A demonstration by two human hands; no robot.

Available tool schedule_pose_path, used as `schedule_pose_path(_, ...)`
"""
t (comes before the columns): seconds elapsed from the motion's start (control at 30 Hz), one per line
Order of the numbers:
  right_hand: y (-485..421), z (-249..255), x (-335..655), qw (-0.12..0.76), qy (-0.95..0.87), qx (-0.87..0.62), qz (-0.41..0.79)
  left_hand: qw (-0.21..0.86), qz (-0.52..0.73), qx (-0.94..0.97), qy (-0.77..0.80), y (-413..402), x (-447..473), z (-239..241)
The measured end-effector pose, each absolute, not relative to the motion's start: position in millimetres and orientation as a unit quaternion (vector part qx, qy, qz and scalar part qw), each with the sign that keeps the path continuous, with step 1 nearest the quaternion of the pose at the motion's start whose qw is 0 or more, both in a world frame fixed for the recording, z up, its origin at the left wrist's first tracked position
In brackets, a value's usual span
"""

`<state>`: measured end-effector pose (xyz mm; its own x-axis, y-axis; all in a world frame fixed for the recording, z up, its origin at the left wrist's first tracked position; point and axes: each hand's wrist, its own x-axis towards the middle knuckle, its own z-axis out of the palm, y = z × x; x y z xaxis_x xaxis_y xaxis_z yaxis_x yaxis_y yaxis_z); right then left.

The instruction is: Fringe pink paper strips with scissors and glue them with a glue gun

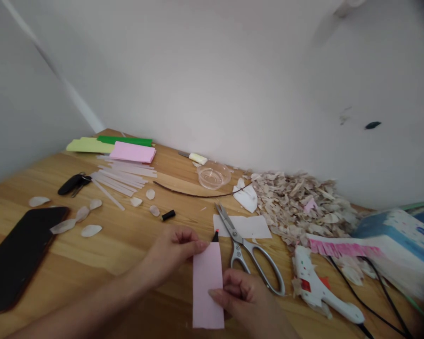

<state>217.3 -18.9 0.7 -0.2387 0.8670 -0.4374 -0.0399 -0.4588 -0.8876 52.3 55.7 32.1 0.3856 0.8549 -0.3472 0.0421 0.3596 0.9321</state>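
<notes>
A pink strip of crepe paper (207,287) lies lengthwise on the wooden table (127,245) in front of me. My left hand (172,252) pinches its upper left corner with closed fingers. My right hand (245,299) presses closed fingers on its right edge lower down. A marker with a red tip (215,235) pokes out just behind the strip. Silver scissors (249,252) lie shut just to the right of the strip, near my right hand.
A white glue gun (321,292) with black cord, fringed pink paper (342,247) and a blue-white box (398,240) sit right. A heap of paper scraps (300,200), a clear bowl (213,176), glue sticks (122,179), folded papers (132,151), keys (74,183), a phone (17,254) lie around.
</notes>
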Motion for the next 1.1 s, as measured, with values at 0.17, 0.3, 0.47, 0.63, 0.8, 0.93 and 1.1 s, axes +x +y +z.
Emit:
schedule_pose_path(0.17,-17.6,-0.4,216.7,0.338,-0.388,-0.521,0.681,0.747,0.277,0.427,0.428,50.1,59.8,24.9)
schedule_pose_path(0.3,-14.6,6.1,223.3,0.332,-0.403,-0.514,0.681,0.778,0.259,0.395,0.415,43.7,63.5,25.3)
schedule_pose_path(0.47,-12.4,26.9,248.1,0.343,-0.634,-0.569,0.396,0.793,0.253,0.335,0.441,43.4,60.1,29.2)
schedule_pose_path(0.63,-13.2,39.9,253.9,0.267,-0.830,-0.439,0.216,0.822,0.213,0.299,0.435,41.2,58.0,33.8)
schedule_pose_path(0.8,-8.6,42.1,247.5,0.278,-0.841,-0.401,0.234,0.838,0.175,0.292,0.426,35.9,56.8,37.8)
schedule_pose_path(0.93,-8.0,36.7,245.1,0.358,-0.796,-0.406,0.271,0.842,0.173,0.304,0.412,36.4,58.2,36.2)
schedule_pose_path(1.1,-15.1,27.8,231.2,0.419,-0.632,-0.512,0.404,0.819,0.234,0.345,0.395,35.7,65.3,34.0)
